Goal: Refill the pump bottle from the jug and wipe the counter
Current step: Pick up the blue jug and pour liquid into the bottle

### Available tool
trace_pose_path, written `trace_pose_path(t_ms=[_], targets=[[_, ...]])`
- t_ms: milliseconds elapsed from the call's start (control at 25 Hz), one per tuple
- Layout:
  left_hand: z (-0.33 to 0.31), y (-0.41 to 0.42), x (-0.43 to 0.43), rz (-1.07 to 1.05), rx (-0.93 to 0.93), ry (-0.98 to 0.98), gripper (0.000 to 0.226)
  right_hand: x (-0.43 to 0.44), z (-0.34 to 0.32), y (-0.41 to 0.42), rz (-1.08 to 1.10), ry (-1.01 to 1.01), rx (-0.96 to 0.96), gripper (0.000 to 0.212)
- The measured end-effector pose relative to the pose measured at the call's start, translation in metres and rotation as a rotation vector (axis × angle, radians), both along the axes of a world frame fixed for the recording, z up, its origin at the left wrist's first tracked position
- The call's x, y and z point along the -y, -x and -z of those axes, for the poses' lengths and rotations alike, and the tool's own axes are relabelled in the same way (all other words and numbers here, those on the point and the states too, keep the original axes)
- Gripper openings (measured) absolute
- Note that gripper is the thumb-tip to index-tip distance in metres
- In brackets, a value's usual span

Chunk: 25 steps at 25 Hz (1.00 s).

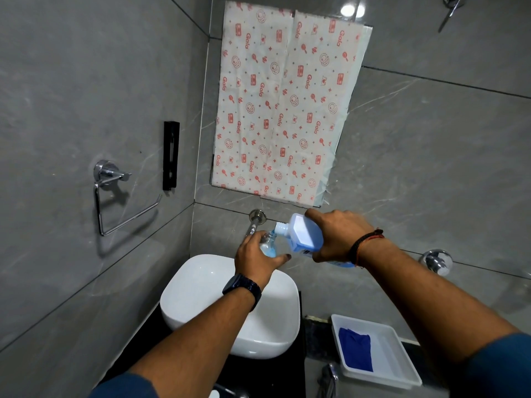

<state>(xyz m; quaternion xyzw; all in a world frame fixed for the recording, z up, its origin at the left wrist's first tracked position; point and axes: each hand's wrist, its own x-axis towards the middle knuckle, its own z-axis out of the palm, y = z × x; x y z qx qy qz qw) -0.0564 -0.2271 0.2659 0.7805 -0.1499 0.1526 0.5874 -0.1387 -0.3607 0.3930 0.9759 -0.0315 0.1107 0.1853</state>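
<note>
Blue liquid jug was gripped by the right hand, tilted, its neck meeting the pump bottle, around which the left hand's fingers were closed, above the far basin.

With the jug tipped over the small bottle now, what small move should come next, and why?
Probably keep the pale blue plastic jug tilted steadily in the right hand: its white spout meets the small clear bottle in the left hand, above the white ceramic basin.
</note>
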Motion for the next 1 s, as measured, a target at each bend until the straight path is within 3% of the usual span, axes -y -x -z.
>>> trace_pose_path(t_ms=[1000], targets=[[-0.0002, -0.002, 0.0033, -0.003, 0.018, -0.007, 0.063, 0.0012, -0.0031, 0.0016, 0.017, -0.011, -0.014, 0.079]])
